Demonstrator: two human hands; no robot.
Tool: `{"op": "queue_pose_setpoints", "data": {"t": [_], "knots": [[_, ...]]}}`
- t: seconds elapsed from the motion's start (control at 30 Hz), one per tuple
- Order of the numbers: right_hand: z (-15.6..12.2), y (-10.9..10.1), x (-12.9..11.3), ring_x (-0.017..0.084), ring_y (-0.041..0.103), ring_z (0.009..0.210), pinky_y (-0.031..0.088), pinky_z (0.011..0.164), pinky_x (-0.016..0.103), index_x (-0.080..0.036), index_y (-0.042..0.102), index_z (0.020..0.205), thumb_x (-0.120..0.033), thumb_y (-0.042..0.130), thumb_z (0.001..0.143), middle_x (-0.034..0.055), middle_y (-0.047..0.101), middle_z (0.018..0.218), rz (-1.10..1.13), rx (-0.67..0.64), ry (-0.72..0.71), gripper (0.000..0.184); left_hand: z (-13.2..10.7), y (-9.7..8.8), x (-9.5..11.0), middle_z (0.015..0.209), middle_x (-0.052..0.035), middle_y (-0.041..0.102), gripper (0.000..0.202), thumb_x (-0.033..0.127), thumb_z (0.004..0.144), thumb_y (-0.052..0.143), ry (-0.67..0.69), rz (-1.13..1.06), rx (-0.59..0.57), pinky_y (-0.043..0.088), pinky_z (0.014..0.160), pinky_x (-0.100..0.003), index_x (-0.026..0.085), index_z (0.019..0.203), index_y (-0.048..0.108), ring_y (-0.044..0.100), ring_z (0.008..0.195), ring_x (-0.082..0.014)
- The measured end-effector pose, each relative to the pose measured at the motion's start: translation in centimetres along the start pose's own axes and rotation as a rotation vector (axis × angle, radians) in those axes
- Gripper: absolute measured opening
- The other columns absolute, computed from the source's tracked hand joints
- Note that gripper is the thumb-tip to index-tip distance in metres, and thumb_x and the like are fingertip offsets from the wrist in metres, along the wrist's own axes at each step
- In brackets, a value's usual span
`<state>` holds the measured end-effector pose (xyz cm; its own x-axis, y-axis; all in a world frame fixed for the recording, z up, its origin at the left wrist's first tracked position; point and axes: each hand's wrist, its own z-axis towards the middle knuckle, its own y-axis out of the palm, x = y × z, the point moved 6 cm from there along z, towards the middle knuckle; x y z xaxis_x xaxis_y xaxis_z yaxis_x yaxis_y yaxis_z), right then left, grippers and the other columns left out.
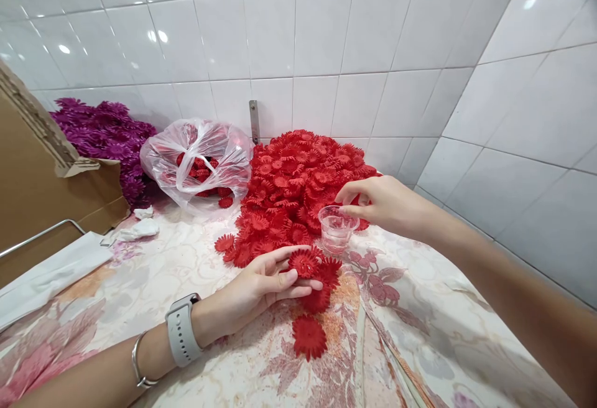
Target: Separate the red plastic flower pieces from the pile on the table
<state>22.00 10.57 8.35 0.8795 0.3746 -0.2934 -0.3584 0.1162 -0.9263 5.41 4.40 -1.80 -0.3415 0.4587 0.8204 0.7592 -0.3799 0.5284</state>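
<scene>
My left hand (275,277) holds a red artificial flower (303,263) between thumb and fingers, its face turned up. Small shiny specks show at the flower's centre. Just above a small clear plastic cup (336,234), my right hand (380,203) has its thumb and index finger drawn close together at the rim. Whether anything is pinched there is too small to make out. Clear contents show low in the cup. Several more red flowers (310,338) lie on the cloth under and in front of my left hand.
Behind the cup rises a big heap of red flowers (303,171) against the tiled wall. Left of it sit a tied clear plastic bag (205,178) with red flowers inside and a purple flower pile (107,140). A cardboard box (56,203) borders the left of the patterned tablecloth (186,252).
</scene>
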Motion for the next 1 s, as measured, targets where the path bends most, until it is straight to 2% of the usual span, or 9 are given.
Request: {"op": "queue_pose_setpoints", "data": {"t": [0.1, 0.2, 0.33, 0.4, 0.53, 0.6, 0.77, 0.9, 1.0], "knots": [[-0.9, -1.0, -1.4, 0.012, 0.056, 0.053, 0.039, 0.051, 0.025, -0.018, 0.066, 0.075, -0.024, 0.053, 0.078, 0.0009, 0.065, 0.067, 0.050, 0.043, 0.013, 0.014, 0.0, 0.0, 0.0, 0.099, -0.0048, 0.060, 0.040, 0.005, 0.079, 0.057, 0.008, 0.014, -0.014, 0.047, 0.084, -0.026, 0.018, 0.116, 0.051, 0.066, 0.088, -0.0174], [-2.0, -1.4, -3.7, 0.011, 0.056, 0.056, 0.039, 0.052, 0.023, -0.020, 0.066, 0.075, -0.020, 0.052, 0.078, -0.0006, 0.065, 0.069, 0.117, 0.061, -0.062, 0.014, 0.1, -0.1, 0.1, 0.102, -0.0041, 0.058, 0.036, 0.007, 0.077, 0.059, 0.033, 0.015, -0.036, 0.046, 0.087, -0.029, 0.019, 0.110, 0.054, 0.065, 0.090, -0.0180], [-3.1, -0.5, -6.5, 0.011, 0.055, 0.059, 0.041, 0.055, 0.022, -0.020, 0.065, 0.075, -0.015, 0.053, 0.077, -0.0010, 0.066, 0.070, 0.187, 0.023, -0.206, 0.014, 0.1, -0.1, 0.0, 0.104, -0.0051, 0.058, 0.034, 0.007, 0.076, 0.060, 0.044, 0.019, -0.072, 0.043, 0.092, -0.032, 0.017, 0.108, 0.054, 0.065, 0.091, -0.0189], [-3.5, 0.4, -7.3, 0.014, 0.057, 0.070, 0.044, 0.061, 0.025, -0.020, 0.065, 0.076, -0.011, 0.050, 0.078, 0.0016, 0.067, 0.080, 0.200, 0.001, -0.293, 0.018, 0.1, -0.1, 0.0, 0.105, -0.0052, 0.058, 0.036, 0.007, 0.076, 0.060, 0.052, 0.013, -0.084, 0.042, 0.094, -0.033, 0.017, 0.109, 0.054, 0.065, 0.090, -0.0186], [-4.5, 2.5, -7.1, 0.023, 0.048, 0.107, 0.044, 0.083, 0.039, -0.021, 0.067, 0.086, 0.004, 0.038, 0.073, 0.0085, 0.057, 0.116, 0.153, 0.007, -0.424, 0.040, 0.1, 0.1, 0.0, 0.107, -0.0068, 0.059, 0.033, 0.006, 0.077, 0.059, 0.072, -0.012, -0.126, 0.038, 0.099, -0.037, 0.014, 0.109, 0.056, 0.063, 0.095, -0.0198], [-5.0, 3.3, -6.6, 0.026, 0.041, 0.114, 0.040, 0.088, 0.045, -0.020, 0.067, 0.087, 0.007, 0.037, 0.069, 0.0107, 0.052, 0.122, 0.125, 0.018, -0.447, 0.044, 0.1, 0.2, -0.1, 0.111, -0.0085, 0.058, 0.032, 0.006, 0.077, 0.059, 0.064, -0.013, -0.146, 0.037, 0.099, -0.037, 0.014, 0.109, 0.056, 0.062, 0.098, -0.0200], [-6.0, 4.2, -6.2, 0.024, 0.044, 0.105, 0.042, 0.085, 0.042, -0.016, 0.063, 0.068, 0.006, 0.038, 0.074, 0.0126, 0.055, 0.107, 0.200, 0.082, -0.525, 0.033, 0.0, 0.4, -0.4, 0.104, -0.0080, 0.061, 0.033, 0.007, 0.076, 0.061, 0.039, 0.020, -0.161, 0.041, 0.094, -0.034, 0.014, 0.109, 0.057, 0.065, 0.089, -0.0189], [-6.2, 4.9, -6.2, 0.024, 0.044, 0.106, 0.041, 0.086, 0.043, -0.017, 0.062, 0.079, 0.005, 0.039, 0.074, 0.0125, 0.053, 0.109, 0.209, 0.066, -0.511, 0.032, -0.1, 0.8, -0.6, 0.094, -0.0048, 0.062, 0.031, 0.010, 0.075, 0.063, 0.024, 0.062, -0.177, 0.043, 0.091, -0.032, 0.014, 0.106, 0.059, 0.066, 0.087, -0.0199], [-6.4, 5.0, -5.9, 0.024, 0.045, 0.106, 0.040, 0.087, 0.044, -0.016, 0.060, 0.075, 0.005, 0.037, 0.074, 0.0121, 0.054, 0.107, 0.223, 0.079, -0.476, 0.032, -0.1, 1.0, -0.6, 0.090, -0.0031, 0.062, 0.030, 0.011, 0.075, 0.064, 0.022, 0.076, -0.200, 0.044, 0.089, -0.032, 0.015, 0.105, 0.060, 0.066, 0.087, -0.0204]]}}
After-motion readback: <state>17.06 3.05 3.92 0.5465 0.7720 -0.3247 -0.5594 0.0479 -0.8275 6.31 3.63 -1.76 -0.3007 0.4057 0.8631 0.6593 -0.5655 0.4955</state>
